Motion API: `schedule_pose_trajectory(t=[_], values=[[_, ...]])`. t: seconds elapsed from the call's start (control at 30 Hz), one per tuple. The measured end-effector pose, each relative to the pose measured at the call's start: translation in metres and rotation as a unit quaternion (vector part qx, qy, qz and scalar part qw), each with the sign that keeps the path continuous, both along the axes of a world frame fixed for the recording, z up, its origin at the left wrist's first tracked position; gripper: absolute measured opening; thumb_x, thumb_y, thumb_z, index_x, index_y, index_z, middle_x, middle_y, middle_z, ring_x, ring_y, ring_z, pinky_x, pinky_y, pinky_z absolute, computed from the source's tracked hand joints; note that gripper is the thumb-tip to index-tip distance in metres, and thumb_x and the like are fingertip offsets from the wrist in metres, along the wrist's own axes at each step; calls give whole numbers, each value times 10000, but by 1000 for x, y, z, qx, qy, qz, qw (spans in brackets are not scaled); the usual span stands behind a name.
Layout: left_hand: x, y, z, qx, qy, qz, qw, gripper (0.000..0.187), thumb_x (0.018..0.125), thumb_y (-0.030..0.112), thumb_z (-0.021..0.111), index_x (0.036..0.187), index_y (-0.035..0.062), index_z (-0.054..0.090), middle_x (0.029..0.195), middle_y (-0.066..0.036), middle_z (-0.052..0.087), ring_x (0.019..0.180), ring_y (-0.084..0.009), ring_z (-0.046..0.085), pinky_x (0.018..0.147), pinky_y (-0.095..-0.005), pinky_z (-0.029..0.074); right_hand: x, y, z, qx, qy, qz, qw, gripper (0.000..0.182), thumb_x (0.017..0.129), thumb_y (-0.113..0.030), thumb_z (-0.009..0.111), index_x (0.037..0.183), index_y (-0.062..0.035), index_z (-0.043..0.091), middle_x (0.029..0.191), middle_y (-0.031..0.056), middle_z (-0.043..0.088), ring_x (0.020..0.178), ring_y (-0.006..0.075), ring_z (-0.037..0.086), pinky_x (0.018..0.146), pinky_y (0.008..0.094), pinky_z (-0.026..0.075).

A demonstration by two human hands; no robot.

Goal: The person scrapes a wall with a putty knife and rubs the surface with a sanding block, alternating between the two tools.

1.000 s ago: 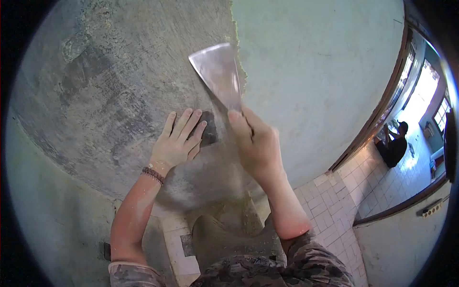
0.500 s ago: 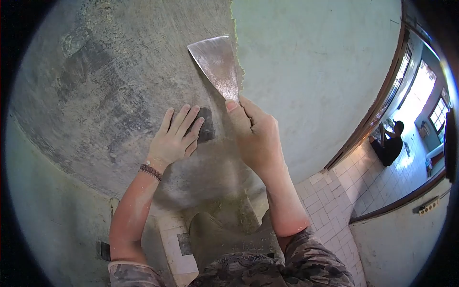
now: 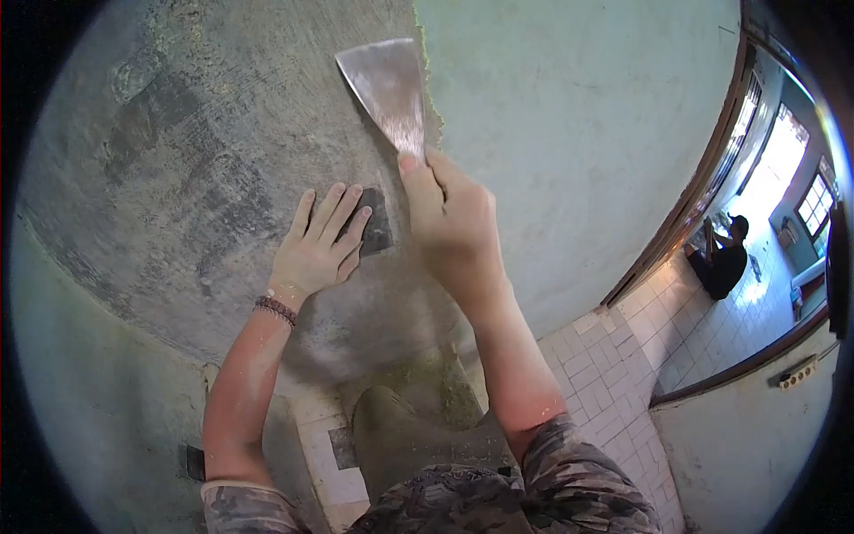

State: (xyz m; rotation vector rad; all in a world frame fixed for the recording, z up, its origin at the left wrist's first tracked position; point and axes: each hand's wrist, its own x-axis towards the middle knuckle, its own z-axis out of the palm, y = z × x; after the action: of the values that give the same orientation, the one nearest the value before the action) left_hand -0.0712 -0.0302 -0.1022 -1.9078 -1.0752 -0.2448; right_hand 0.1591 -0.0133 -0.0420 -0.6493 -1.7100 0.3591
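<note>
My right hand (image 3: 454, 218) is wrapped round the handle of a wide metal scraper (image 3: 387, 84), thumb up near the base of the blade. The blade points up and lies close over bare grey wall (image 3: 231, 107), just left of the ragged edge of the pale green paint (image 3: 569, 133). My left hand (image 3: 316, 245) is spread flat against the grey wall, lower and to the left of the scraper, with a beaded bracelet at the wrist. Beside its fingertips is a dark square patch (image 3: 378, 222) on the wall, partly covered by the fingers.
A wooden door frame (image 3: 685, 205) bounds the wall at right. Through the doorway a person (image 3: 722, 262) in dark clothes sits on the tiled floor (image 3: 614, 383). A socket strip (image 3: 798, 373) is fixed to the low wall at lower right.
My right hand and the scraper have shifted up and slightly left along the paint edge. My left hand stays spread on the wall, almost unmoved.
</note>
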Motion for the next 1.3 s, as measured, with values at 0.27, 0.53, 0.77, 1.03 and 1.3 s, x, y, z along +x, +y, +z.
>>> schedule_pose_trajectory(t=[0.27, 0.53, 0.77, 1.03, 1.3], values=[[-1, -2, -8, -16, -24, 6, 1000, 533, 857, 264, 595, 1362, 122, 501, 1504, -140, 406, 1398, -329, 367, 1145, -570, 254, -1, 4, -11, 12, 20, 7, 1000, 174, 963, -147, 518, 898, -1, 586, 836, 166, 585, 683, 355, 608, 581, 392, 484], [55, 14, -18, 3, -169, 127, 977, 576, 862, 314, 611, 1341, 16, 494, 1545, -228, 283, 1438, -388, 249, 1147, -610, 174, 65, -34, -71, -302, 265, 8, 916, 344, 1010, -272, 523, 1083, 41, 645, 629, -8, 535, 527, 72, 496, 487, 250, 399], [112, 90, 183, 298, -167, 50, 939, 718, 915, 433, 533, 1442, -29, 377, 1530, -276, 276, 1422, -457, 229, 1113, -682, 123, 79, -44, -151, -396, 260, 4, 881, 347, 1022, -272, 517, 1121, 41, 630, 586, -23, 467, 452, 35, 412, 417, 227, 324], [102, 70, -7, 106, -152, 89, 979, 705, 902, 386, 537, 1429, -57, 387, 1515, -266, 319, 1412, -450, 267, 1135, -631, 159, 93, -23, -168, -398, 278, 33, 873, 354, 1027, -288, 505, 1097, 33, 636, 546, -31, 451, 437, 34, 407, 409, 219, 311], [138, 95, 188, 286, -156, 151, 933, 719, 1006, 396, 382, 1469, -129, 214, 1564, -291, 168, 1463, -423, 136, 1200, -492, 106, 99, -36, -221, -443, 257, 23, 858, 342, 1028, -289, 506, 1060, 23, 641, 570, -41, 460, 451, 30, 404, 419, 216, 321]])
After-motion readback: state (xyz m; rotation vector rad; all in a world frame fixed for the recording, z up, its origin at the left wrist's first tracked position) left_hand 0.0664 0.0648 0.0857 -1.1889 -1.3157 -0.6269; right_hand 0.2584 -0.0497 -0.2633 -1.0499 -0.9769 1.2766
